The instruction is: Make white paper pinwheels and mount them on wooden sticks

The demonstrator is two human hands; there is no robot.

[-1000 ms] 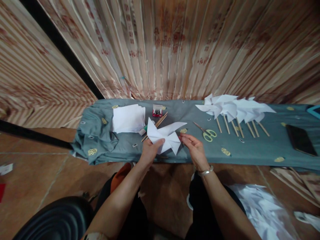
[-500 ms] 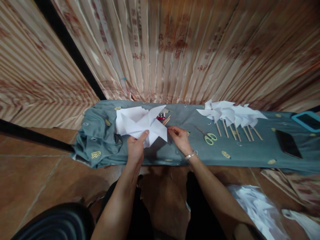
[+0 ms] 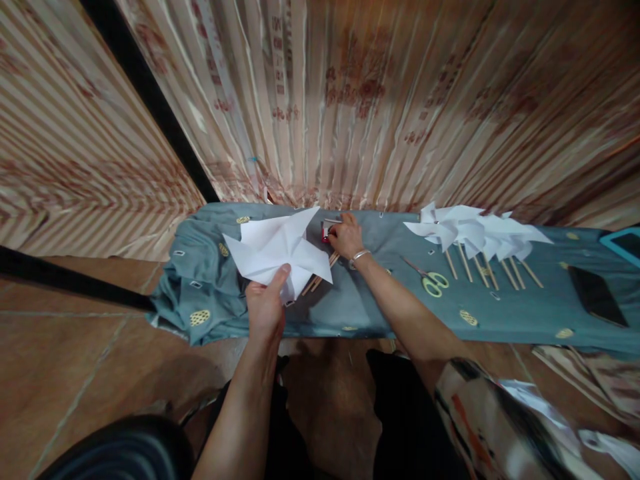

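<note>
My left hand (image 3: 266, 305) grips a white paper pinwheel (image 3: 294, 248) at its near side, thumb on top near the middle. The blades fan out over a stack of white paper (image 3: 253, 231), partly hiding it. My right hand (image 3: 349, 239) is at a small red box (image 3: 325, 233) with shiny bits in it. Its fingers are bent together at the box, and what they pinch is too small to make out. Thin wooden sticks (image 3: 316, 283) lie between the hands, partly under the pinwheel.
On the cloth-covered bench (image 3: 360, 310) lie green-handled scissors (image 3: 433, 283), a row of paper pinwheels on sticks (image 3: 470, 232), a black phone (image 3: 597, 295) and a blue-framed device (image 3: 623, 243). A striped curtain (image 3: 345, 133) hangs behind. A black stool (image 3: 115, 450) stands at lower left.
My right hand has moved from beside the pinwheel's right blade, away from me to the red box. The pinwheel has shifted slightly left and turned in my left hand, uncovering more of the sticks.
</note>
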